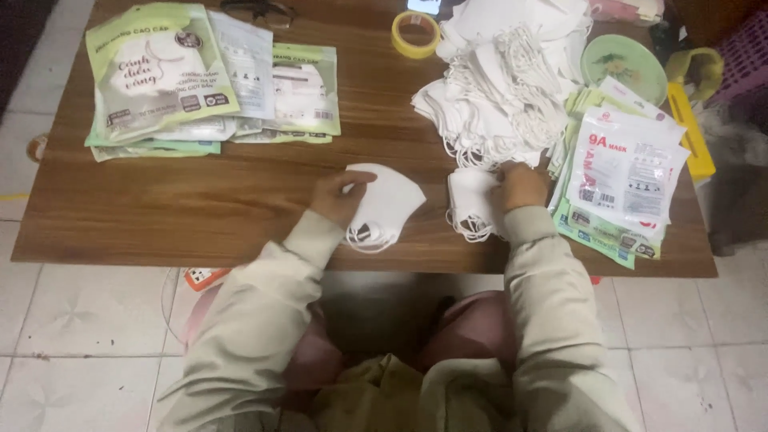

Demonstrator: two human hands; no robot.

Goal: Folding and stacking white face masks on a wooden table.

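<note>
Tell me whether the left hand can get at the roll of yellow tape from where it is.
Probably yes. The left hand rests on a white mask; bare wooden table lies between it and the yellow tape at the far edge.

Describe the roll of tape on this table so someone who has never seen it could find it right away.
Start at the brown wood-grain table and look to its far edge, just left of the big heap of white face masks. There lies a flat yellow ring of tape. It is the only round, hollow yellow thing there; the green round plate on the heap's other side is solid.
</note>
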